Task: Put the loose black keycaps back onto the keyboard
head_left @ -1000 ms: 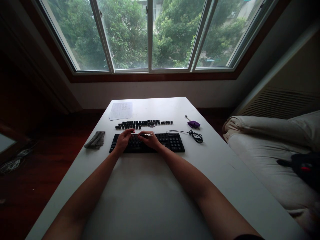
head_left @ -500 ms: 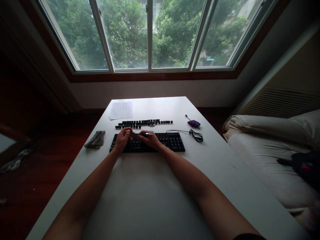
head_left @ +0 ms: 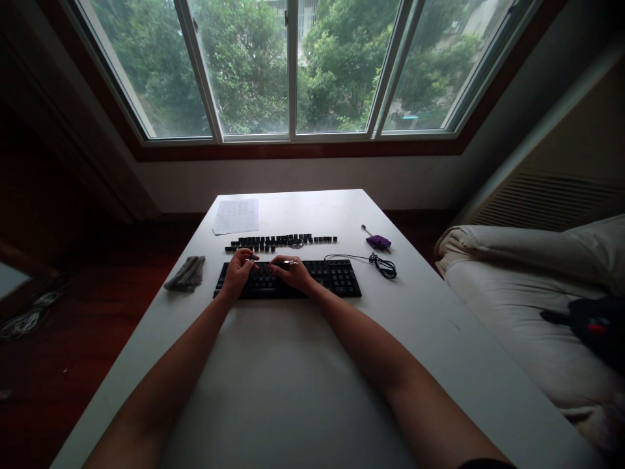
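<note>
A black keyboard [head_left: 336, 279] lies across the white table, its left and middle parts partly hidden by my hands. My left hand [head_left: 237, 272] is over its left side, fingers curled and thumb near the index finger; whatever lies between them is too small to make out. Over the middle keys, my right hand [head_left: 291, 272] is closed on a thin, pen-like tool [head_left: 290, 262] with a silvery end, which points left toward the left fingertips. Just behind the keyboard, loose black keycaps [head_left: 263, 241] stand in rows.
A grey cloth [head_left: 186, 273] lies left of the keyboard. Printed paper [head_left: 237, 216] is at the back left of the white table [head_left: 303, 378]. On the right are a coiled cable [head_left: 385, 266] and a purple cloth item [head_left: 378, 241] beside a small brush-like stick [head_left: 366, 229].
The fingers of my left hand have shifted slightly, with the fingertips a little lower toward the keys. My right hand and its tool have hardly moved.
</note>
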Demonstrator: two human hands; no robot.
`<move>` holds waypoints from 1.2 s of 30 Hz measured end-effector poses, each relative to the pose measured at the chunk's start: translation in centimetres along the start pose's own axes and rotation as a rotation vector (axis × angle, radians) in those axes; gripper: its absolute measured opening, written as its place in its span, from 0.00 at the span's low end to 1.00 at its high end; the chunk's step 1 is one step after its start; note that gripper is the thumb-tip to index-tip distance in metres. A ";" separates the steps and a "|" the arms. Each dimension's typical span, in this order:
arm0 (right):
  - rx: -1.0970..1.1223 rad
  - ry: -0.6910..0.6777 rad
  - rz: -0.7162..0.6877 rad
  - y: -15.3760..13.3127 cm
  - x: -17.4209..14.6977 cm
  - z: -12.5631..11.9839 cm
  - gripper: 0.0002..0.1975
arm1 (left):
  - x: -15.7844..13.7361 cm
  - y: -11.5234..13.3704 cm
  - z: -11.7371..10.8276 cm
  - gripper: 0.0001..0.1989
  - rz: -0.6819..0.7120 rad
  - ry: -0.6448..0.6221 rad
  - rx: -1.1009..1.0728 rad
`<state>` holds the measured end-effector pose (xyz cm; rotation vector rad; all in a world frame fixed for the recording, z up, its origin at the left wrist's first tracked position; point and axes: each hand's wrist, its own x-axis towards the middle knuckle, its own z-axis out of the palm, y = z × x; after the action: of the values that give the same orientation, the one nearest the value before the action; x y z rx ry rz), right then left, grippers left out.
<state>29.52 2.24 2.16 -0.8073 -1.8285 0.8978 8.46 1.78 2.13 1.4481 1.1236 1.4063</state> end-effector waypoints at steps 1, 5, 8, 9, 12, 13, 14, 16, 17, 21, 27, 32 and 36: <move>-0.002 0.001 0.001 0.0 0.0 0.0 0.14 | 0.0 0.0 0.0 0.13 -0.001 -0.007 0.006; -0.010 0.003 -0.005 0.0 0.1 0.0 0.14 | 0.0 0.2 0.0 0.12 -0.003 -0.036 0.021; -0.023 0.004 -0.010 0.0 0.1 0.0 0.14 | 0.0 0.3 0.1 0.13 -0.006 -0.036 0.025; -0.027 0.005 -0.011 -0.1 0.1 0.0 0.14 | 0.0 0.3 0.1 0.13 -0.007 -0.036 0.028; -0.037 0.006 -0.011 -0.3 0.0 -0.1 0.14 | -0.1 0.5 0.1 0.15 -0.008 -0.042 0.040; -0.039 0.006 -0.012 -0.3 0.1 -0.1 0.14 | -0.1 0.6 0.1 0.15 -0.007 -0.047 0.045; -0.040 0.005 -0.013 -0.3 0.1 -0.1 0.14 | -0.1 0.6 0.1 0.16 -0.005 -0.049 0.049; -0.041 0.003 -0.017 -0.3 0.1 -0.1 0.13 | -0.2 0.7 0.0 0.16 0.000 -0.053 0.055; -0.041 0.002 -0.020 -0.3 0.1 -0.1 0.13 | -0.2 0.8 0.0 0.16 0.003 -0.056 0.056; -0.045 0.007 -0.022 -0.4 0.0 -0.1 0.13 | -0.2 0.8 0.0 0.16 0.007 -0.066 0.060; -0.056 0.008 -0.021 -0.3 0.0 -0.1 0.13 | -0.1 0.5 0.0 0.15 0.002 -0.054 0.064; -0.058 0.008 -0.031 -0.3 0.0 -0.1 0.13 | -0.1 0.6 0.1 0.12 0.018 -0.051 0.054; -0.061 0.008 -0.026 -0.4 0.0 -0.2 0.13 | -0.2 0.8 0.2 0.12 0.024 -0.051 0.065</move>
<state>29.61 2.08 2.51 -0.8221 -1.8626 0.8247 8.71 1.37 2.81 1.5400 1.1320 1.3529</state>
